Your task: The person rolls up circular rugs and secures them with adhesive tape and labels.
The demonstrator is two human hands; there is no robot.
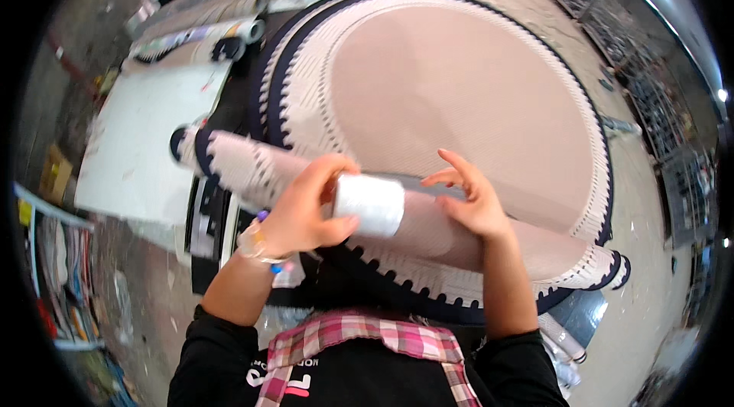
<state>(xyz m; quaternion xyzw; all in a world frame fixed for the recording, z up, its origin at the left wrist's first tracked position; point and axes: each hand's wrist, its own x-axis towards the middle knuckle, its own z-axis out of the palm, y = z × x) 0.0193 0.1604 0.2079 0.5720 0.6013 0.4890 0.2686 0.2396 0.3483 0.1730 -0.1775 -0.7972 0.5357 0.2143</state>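
Rolled rug [397, 216] hides most of its white band [369, 204]; left hand [306, 212] clamps it, right hand [474, 197] rests open-fingered, round rug [459, 94] beneath.

Round rug [451, 94] beige, white band, navy toothed border; tape roll [369, 204] white.
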